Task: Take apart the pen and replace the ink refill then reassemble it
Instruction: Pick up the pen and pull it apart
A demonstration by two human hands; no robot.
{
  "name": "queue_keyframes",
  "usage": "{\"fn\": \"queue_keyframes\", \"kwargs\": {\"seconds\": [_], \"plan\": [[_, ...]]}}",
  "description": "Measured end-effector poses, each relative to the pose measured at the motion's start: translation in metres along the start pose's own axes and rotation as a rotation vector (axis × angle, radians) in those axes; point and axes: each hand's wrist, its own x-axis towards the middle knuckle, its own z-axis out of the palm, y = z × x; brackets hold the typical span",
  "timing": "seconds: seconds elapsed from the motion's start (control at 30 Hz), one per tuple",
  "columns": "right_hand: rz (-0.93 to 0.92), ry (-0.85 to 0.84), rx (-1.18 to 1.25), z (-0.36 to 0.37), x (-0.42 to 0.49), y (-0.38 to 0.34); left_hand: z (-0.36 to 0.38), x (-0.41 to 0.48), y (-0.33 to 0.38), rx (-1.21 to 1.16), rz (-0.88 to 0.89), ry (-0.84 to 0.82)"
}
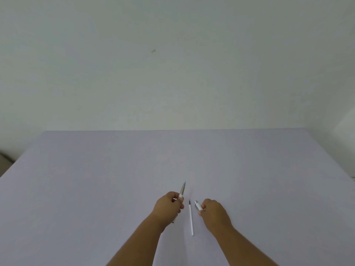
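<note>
My left hand point(169, 207) is closed around the front half of the pen point(182, 190), whose silver tip points up and away from me. A thin dark end sticks out below that fist. My right hand point(214, 211) grips the rear half of the pen point(197, 205), a white barrel with a silver end pointing up-left. Between the two hands a white ink refill point(191, 218) with a dark tip lies flat on the table, touched by neither hand.
The table point(96, 189) has a pale lavender top that runs back to a plain white wall point(172, 64). Its left edge drops off at the far left and its right corner lies at the far right.
</note>
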Motion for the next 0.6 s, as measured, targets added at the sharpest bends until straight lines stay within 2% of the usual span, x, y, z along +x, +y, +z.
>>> {"fn": "queue_keyframes", "kwargs": {"seconds": [0.6], "plan": [[-0.001, 0.033, 0.036, -0.0041, -0.0078, 0.0001, 0.001, -0.005, -0.0018, -0.012, 0.047, -0.028]]}}
